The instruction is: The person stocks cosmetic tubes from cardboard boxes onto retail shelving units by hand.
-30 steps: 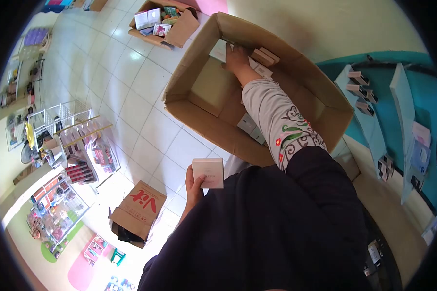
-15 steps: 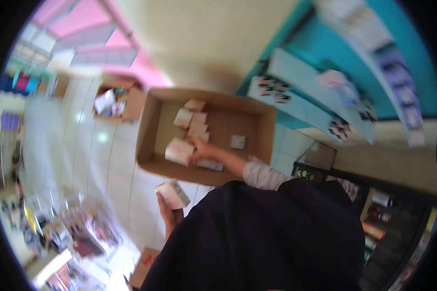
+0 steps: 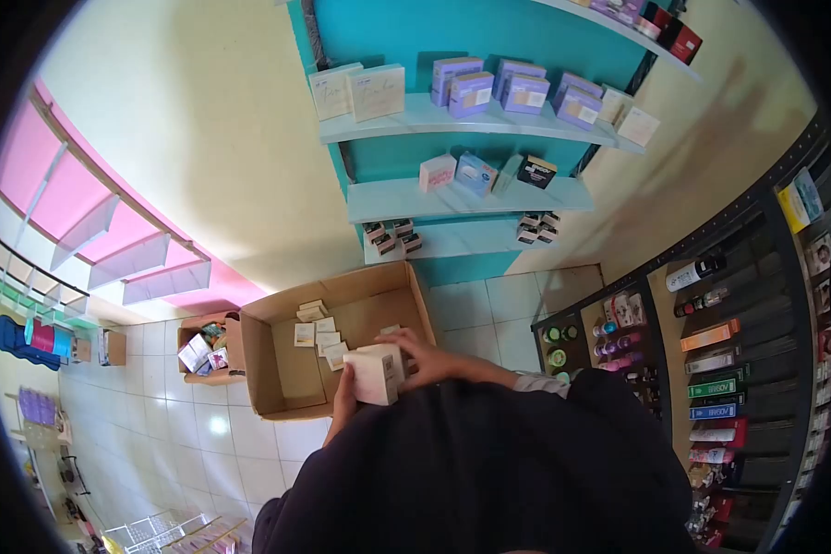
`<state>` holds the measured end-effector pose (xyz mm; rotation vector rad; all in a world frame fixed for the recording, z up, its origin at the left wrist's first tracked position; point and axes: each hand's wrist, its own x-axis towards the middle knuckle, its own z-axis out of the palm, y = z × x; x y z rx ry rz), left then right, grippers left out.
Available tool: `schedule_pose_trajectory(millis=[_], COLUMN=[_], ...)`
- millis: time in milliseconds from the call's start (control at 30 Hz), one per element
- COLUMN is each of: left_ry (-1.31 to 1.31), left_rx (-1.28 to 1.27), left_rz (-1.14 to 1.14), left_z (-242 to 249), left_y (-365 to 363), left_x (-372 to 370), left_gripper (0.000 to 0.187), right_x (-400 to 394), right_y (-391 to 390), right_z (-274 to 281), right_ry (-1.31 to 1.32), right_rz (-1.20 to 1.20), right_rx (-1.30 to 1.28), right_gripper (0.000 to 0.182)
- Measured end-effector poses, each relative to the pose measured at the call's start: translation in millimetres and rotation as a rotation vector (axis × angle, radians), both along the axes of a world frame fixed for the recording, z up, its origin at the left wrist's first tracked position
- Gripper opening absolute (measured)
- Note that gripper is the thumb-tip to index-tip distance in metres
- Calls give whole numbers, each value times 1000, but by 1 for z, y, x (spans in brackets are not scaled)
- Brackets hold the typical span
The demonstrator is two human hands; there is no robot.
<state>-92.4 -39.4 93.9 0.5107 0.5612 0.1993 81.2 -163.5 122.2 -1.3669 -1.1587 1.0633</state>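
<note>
My left hand (image 3: 343, 399) is closed around a white box (image 3: 371, 379), held close to my body at the near edge of a large cardboard carton (image 3: 423, 300). A second pale box (image 3: 384, 352) sits against it. My right hand (image 3: 417, 356) curls over the far side of these boxes, gripping there. Its fingertips are partly hidden behind them. Inside the carton, several small white boxes (image 3: 327, 338) lie loosely near its middle.
Ahead, wall shelves (image 3: 471, 197) carry purple boxes (image 3: 471, 94) and other packets. A smaller carton (image 3: 234, 351) stands on the tiled floor (image 3: 222, 443) at left. A black rack (image 3: 660, 323) of products rises at right. Pink-backed shelves (image 3: 166, 282) line the left wall.
My right hand has lifted a white box out of the carton and brought it against the one in my left hand. The view has tilted up toward the wall shelves.
</note>
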Motion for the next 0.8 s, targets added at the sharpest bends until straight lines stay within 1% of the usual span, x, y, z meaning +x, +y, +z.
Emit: schedule_pose_trajectory(millis=[33,100,133,233,267,333,367,433,467,567,600,667,700,733,800], left_ry=[-7,-20,32,-31,-29,-18,-13,-5,1,58,14,50,72,31,-13], left_rx=[-30,-100,-30,-10,-49,-25,-16,-5,-2,96,189,204,211,216,250], left_rz=[-20,-67,-56,-75,-67,-77,-84,-65,-47,10,79,146,182,192,228], left_z=[1,5,41,43,43,37,33,24,21,24,57,53,52,52,54], left_y=[-5,-22,-40,-72,-84,-102,-111,-125,-130,-134,-147,-146,-144,-141,-139], left_x=[3,13,23,40,45,55,61,73,77,89,97,101,101,103,104], left_gripper=[62,62,61,60,60,60,60,59,59,55,51,47,45,41,35], right_x=[1,7,13,25,28,32,37,51,56,79,89,109,116,122,138], right_y=[-11,-34,-45,-82,-92,-115,-128,-153,-166,-208,-221,-242,-249,-256,-269], right_z=[-1,4,8,-10,-16,-20,-21,-7,-3,3,-1,-15,-5,6,1], right_ry=[166,469,610,420,403,372,436,561,574,759,713,625,633,640,563], right_rz=[-36,-189,-264,-170,-206,-291,-322,-376,-435,-601,-650,-738,-770,-797,-809], right_rx=[23,-223,-346,-346,-317,-258,-291,-370,-363,-216,-176,-95,-90,-93,-83], right_gripper=[83,74,69,60,58,56,55,54,51,50,49,48,50,52,55])
